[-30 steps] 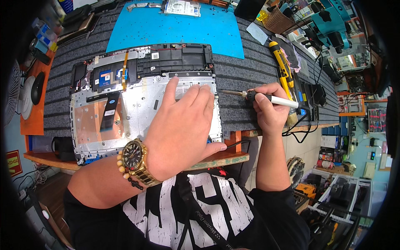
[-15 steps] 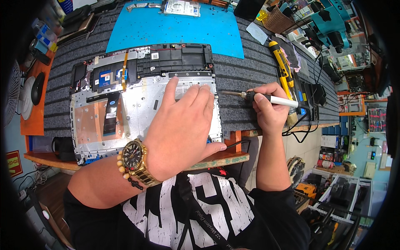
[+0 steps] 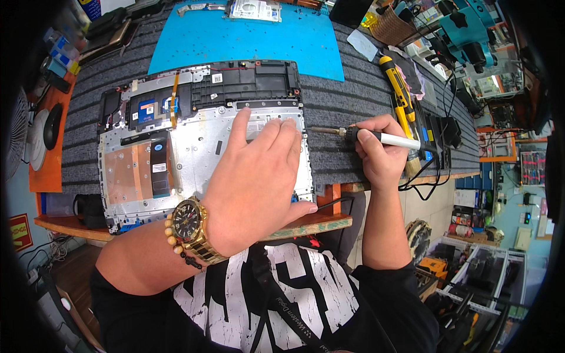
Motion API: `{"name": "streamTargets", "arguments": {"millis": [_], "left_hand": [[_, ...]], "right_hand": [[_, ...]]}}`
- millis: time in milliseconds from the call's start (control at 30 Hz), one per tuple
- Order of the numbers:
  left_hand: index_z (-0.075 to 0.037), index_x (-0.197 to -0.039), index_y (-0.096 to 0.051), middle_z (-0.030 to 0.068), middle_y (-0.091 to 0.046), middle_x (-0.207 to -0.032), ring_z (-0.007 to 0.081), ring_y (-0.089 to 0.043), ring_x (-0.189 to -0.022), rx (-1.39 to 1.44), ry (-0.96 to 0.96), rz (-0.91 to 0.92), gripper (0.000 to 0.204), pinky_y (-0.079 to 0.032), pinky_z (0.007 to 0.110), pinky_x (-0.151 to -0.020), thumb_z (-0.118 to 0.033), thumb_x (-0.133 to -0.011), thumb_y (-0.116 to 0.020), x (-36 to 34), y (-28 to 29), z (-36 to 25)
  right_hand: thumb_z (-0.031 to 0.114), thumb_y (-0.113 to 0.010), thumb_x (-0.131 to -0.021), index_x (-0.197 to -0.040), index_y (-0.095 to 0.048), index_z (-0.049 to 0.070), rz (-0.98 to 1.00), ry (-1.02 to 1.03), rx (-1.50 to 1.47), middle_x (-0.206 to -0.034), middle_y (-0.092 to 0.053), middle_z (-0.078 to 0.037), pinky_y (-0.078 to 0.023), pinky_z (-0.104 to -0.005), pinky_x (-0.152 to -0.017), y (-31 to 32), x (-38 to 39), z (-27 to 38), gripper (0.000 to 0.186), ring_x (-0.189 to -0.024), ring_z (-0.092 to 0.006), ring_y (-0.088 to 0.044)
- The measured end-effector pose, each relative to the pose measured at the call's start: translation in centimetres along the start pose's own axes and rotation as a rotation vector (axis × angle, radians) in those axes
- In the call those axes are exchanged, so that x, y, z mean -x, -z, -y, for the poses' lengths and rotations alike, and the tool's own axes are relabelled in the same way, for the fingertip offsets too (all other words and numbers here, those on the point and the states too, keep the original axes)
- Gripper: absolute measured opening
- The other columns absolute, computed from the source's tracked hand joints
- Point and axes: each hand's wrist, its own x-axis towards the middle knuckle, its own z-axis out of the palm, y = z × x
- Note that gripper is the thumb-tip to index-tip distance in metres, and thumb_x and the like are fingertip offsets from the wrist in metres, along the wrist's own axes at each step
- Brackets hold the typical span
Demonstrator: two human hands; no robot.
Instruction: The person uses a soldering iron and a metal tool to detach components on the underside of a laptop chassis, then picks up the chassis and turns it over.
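Note:
A laptop's upper case lies inner side up on the grey ribbed mat, with a silver metal plate, black plastic trim and ribbon cables. Pressed flat on its right half is my left hand, fingers stretched out and the thumb reaching past the case's near right edge. My right hand grips a soldering iron with a white and black handle. Its metal tip points left and meets the right edge of the case; whether it touches cannot be made out. A black flat cable runs over a copper-coloured area.
A blue silicone mat with small screws and a hard drive lies beyond the case. To the right are a yellow-black screwdriver, a brush and loose black cables. A teal microscope stands at the far right.
The laptop case has shifted very slightly, and the black flat cable on it sits a little differently. Both hands keep nearly the same place, the iron's tip still at the right edge.

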Motion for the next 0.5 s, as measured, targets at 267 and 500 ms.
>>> {"name": "streamTargets", "arguments": {"millis": [267, 500], "left_hand": [[0.015, -0.156, -0.066, 0.0246, -0.066, -0.162, 0.037, -0.059, -0.155, 0.039, 0.004, -0.022, 0.11, -0.03, 0.069, -0.14, -0.073, -0.093, -0.086, -0.1, -0.1, 0.1], [0.015, -0.152, -0.069, 0.0248, -0.067, -0.16, 0.0368, -0.061, -0.153, 0.024, -0.007, -0.068, 0.109, -0.031, 0.068, -0.139, -0.076, -0.094, -0.084, 0.1, -0.6, 0.2]], "right_hand": [[0.003, -0.084, -0.105, -0.119, -0.076, -0.002, -0.033, 0.121, -0.094, -0.092, -0.077, -0.005, -0.052, -0.0254, -0.069, 0.4, 0.1, -1.0, 0.017, -0.076, -0.0091, -0.068], [0.007, -0.081, -0.113, -0.137, -0.072, -0.006, -0.06, 0.384, 0.088, -0.098, -0.083, -0.014, -0.061, -0.0287, -0.074, -0.8, 0.5, -0.2, 0.029, -0.082, -0.0154, -0.078]]}}
